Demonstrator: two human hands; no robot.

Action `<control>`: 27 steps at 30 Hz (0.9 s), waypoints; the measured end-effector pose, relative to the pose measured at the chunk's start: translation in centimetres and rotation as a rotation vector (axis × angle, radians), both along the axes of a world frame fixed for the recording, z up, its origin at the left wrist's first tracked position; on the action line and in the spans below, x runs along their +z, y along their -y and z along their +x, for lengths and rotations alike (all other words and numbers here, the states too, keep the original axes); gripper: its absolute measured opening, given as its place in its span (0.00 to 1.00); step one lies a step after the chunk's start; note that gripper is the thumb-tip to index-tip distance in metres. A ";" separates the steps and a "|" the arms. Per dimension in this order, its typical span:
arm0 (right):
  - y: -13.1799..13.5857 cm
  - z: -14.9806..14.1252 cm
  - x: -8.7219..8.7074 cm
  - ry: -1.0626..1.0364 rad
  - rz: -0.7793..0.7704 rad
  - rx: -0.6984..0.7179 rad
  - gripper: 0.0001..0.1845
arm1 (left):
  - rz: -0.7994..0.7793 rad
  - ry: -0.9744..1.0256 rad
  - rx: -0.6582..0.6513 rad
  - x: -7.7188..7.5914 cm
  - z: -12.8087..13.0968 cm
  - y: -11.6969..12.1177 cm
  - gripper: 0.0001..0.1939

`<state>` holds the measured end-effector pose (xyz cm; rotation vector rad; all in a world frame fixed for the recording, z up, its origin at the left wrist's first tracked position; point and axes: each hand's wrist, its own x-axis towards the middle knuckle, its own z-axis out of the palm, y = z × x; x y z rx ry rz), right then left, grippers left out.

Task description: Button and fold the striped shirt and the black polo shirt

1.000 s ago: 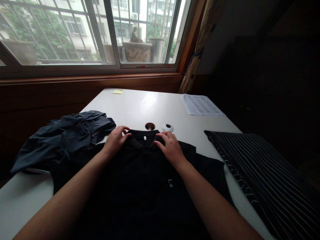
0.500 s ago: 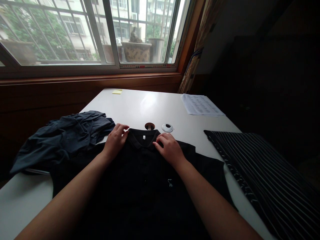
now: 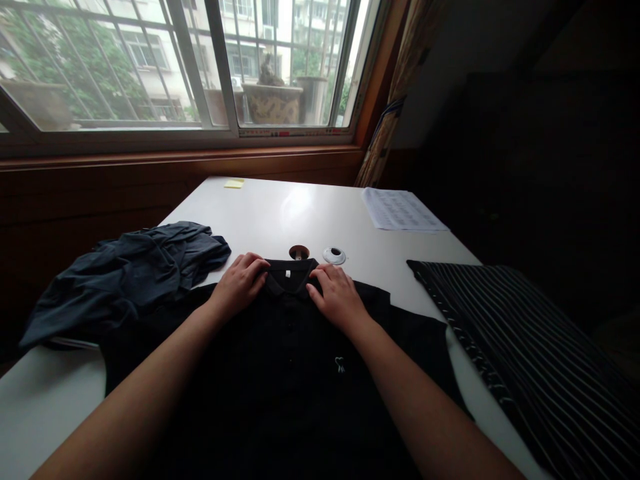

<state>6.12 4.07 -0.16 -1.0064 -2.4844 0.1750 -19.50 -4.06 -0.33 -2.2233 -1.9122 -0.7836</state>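
A black polo shirt (image 3: 290, 387) lies spread front side up, with a small white heart-like emblem on its chest and a white label inside the neck. Its collar (image 3: 281, 288) is between my two hands. My left hand (image 3: 240, 283) has its fingers curved over the left side of the collar, thumb below them. On the opposite side, my right hand (image 3: 337, 293) grips the collar edge between bent fingers and thumb. Both forearms cross above the shirt's body. The fingertips are partly lost against the dark cloth.
The shirt rests on a white table (image 3: 260, 217). A crumpled blue-grey garment (image 3: 130, 273) is at the left, a striped black cloth (image 3: 530, 333) at the right. Farther back are printed sheets (image 3: 403, 210), a yellow sticky note (image 3: 234, 183), a cable hole (image 3: 299, 253) and its white cover (image 3: 334, 256).
My left hand has shifted slightly right and down, its fingers now lying over the collar's left side. The right hand has closed in a little on its side of the collar.
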 end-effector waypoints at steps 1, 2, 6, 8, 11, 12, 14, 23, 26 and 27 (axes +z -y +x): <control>0.0 0.0 0.0 0.003 -0.003 0.000 0.13 | -0.008 -0.003 -0.013 0.0 0.0 0.0 0.11; 0.0 0.0 0.0 0.006 -0.004 -0.001 0.13 | -0.017 -0.007 -0.025 0.1 0.0 0.0 0.11; 0.0 0.0 0.0 0.022 -0.006 -0.010 0.13 | -0.042 -0.032 -0.032 0.2 0.2 0.1 0.12; 0.0 0.0 0.0 0.029 -0.007 -0.012 0.13 | -0.053 -0.049 -0.034 0.2 0.2 0.1 0.13; 0.0 0.1 0.1 0.038 -0.002 -0.009 0.14 | -0.072 -0.078 -0.029 0.3 0.3 0.2 0.14; 0.1 0.1 0.1 0.040 0.001 -0.006 0.14 | -0.077 -0.085 -0.023 0.3 0.3 0.2 0.15; 0.2 0.3 0.1 0.041 0.006 0.000 0.14 | -0.084 -0.095 -0.015 0.3 0.3 0.2 0.15; -0.8 1.7 0.0 0.058 -0.025 0.110 0.17 | -0.081 -0.136 -0.001 0.2 0.5 0.6 0.15; -1.1 2.9 0.0 0.126 -0.006 0.185 0.23 | -0.084 -0.135 0.000 0.3 0.5 0.8 0.16; -1.1 3.6 0.0 0.157 0.003 0.199 0.24 | -0.085 -0.132 0.002 0.3 0.5 0.8 0.16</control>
